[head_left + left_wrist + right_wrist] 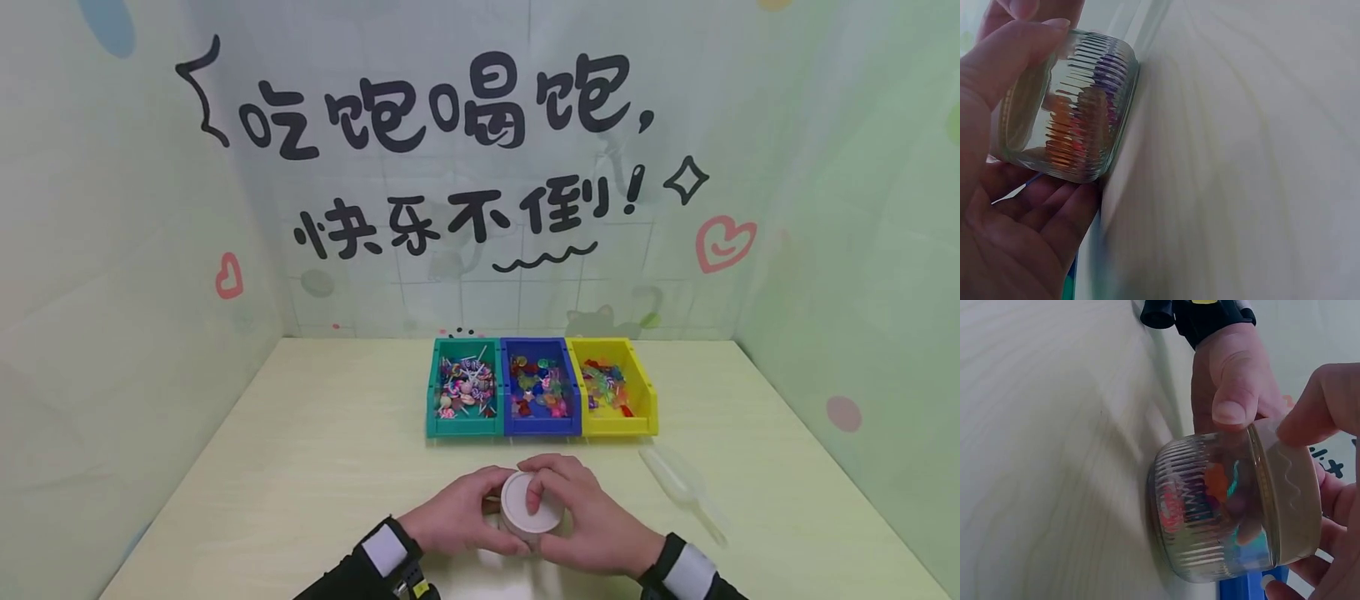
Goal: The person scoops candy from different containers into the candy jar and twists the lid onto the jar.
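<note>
A ribbed glass jar [1191, 506] with a pale beige lid [516, 510] stands upright on the table at the near middle. Orange, red and purple pieces [1082, 128] show through its glass wall. My left hand [468, 512] holds the jar body from the left, thumb on the near side and fingers around the far side. From the right, my right hand [596, 521] grips the lid, with thumb and fingers at its edge and one bent finger over its top. In the right wrist view the lid sits on the jar's mouth.
Behind the jar stand three joined bins: a green one [432, 408] with lollipop-like pieces, a blue one [543, 427] and a yellow one [641, 400] with colourful small pieces. A clear plastic scoop [678, 483] lies to the right. Printed curtains enclose the table [300, 450].
</note>
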{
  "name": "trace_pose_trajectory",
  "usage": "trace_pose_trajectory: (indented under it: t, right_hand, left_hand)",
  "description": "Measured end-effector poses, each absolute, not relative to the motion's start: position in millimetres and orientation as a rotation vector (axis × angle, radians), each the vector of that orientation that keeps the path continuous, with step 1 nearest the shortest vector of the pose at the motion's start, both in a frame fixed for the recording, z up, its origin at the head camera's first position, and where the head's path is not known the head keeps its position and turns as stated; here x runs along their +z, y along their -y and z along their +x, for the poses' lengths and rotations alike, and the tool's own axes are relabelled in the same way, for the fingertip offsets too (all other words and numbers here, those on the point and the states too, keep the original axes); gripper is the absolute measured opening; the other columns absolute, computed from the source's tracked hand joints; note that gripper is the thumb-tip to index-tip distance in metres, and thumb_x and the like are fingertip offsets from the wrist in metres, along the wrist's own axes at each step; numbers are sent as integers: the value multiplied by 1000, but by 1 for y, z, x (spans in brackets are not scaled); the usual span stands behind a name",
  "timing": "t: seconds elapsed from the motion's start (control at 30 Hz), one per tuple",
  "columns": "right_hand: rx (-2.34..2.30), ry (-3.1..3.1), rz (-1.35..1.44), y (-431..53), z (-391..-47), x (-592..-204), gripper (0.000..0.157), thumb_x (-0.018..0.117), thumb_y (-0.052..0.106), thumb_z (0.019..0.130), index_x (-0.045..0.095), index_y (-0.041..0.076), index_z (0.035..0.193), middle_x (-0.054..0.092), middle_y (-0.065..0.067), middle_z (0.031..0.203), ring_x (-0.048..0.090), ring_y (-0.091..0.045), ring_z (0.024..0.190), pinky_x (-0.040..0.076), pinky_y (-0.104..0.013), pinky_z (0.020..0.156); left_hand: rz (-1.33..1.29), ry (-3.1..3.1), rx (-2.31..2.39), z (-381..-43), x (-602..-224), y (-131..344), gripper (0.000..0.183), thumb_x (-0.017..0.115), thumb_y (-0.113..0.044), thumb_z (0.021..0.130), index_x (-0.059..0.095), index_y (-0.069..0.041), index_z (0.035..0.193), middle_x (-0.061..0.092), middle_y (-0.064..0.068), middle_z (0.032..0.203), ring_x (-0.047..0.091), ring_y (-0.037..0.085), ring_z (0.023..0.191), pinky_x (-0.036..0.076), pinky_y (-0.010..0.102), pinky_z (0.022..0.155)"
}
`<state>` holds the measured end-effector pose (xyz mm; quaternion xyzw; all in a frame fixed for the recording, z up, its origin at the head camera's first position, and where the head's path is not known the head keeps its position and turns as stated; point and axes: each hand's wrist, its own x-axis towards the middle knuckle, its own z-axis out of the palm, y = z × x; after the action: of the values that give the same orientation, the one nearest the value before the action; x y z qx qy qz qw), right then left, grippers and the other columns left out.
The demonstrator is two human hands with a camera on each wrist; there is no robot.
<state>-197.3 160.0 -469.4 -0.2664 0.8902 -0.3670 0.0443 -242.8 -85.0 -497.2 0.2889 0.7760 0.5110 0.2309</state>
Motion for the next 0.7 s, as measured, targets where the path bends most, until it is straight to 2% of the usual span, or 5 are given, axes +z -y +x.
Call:
trace_pose_trajectory:
  t: [0.07, 0.2, 0.3, 0.5, 0.7]
  right_hand:
    - [-1125, -2715, -811, -160, -198, -469, 29, 86, 39, 88, 60, 39, 100, 54, 3, 148, 43, -28, 143, 52, -57, 111]
    - [-1171, -2723, -733, -156, -197, -470, 34, 88, 56, 89, 61, 37, 97, 48, 0, 133, 43, -26, 133, 54, -35, 99]
    - [-1212, -2735, -637, -152, -197, -471, 38, 90, 59, 86, 61, 36, 94, 44, -3, 127, 44, -25, 127, 51, -26, 91]
    - [-1244, -2824, -475, -142, -192, -472, 41, 95, 54, 83, 61, 32, 91, 44, -3, 119, 44, -23, 121, 49, -25, 84]
    - [-1205, -2953, -293, -130, -183, -474, 48, 94, 62, 80, 59, 29, 87, 44, -2, 113, 43, -20, 114, 46, -30, 85]
  left_hand:
    - [792, -2137, 1403, -243, -497, 85, 60, 94, -22, 89, 67, -31, 142, 66, -11, 135, 63, 6, 128, 52, 22, 115]
    - [772, -2131, 1408, -242, -496, 85, 59, 93, -19, 89, 67, -29, 142, 65, -9, 140, 62, 10, 134, 52, 29, 120]
    - [755, -2139, 1404, -242, -496, 84, 60, 94, -17, 88, 68, -28, 141, 65, -8, 143, 61, 13, 137, 52, 32, 121]
    - [739, -2152, 1404, -242, -496, 84, 61, 95, -16, 88, 68, -27, 141, 65, -7, 142, 62, 14, 136, 52, 33, 120]
    - [739, -2159, 1408, -241, -498, 83, 59, 94, -13, 87, 69, -27, 139, 66, -7, 140, 63, 13, 135, 52, 35, 121]
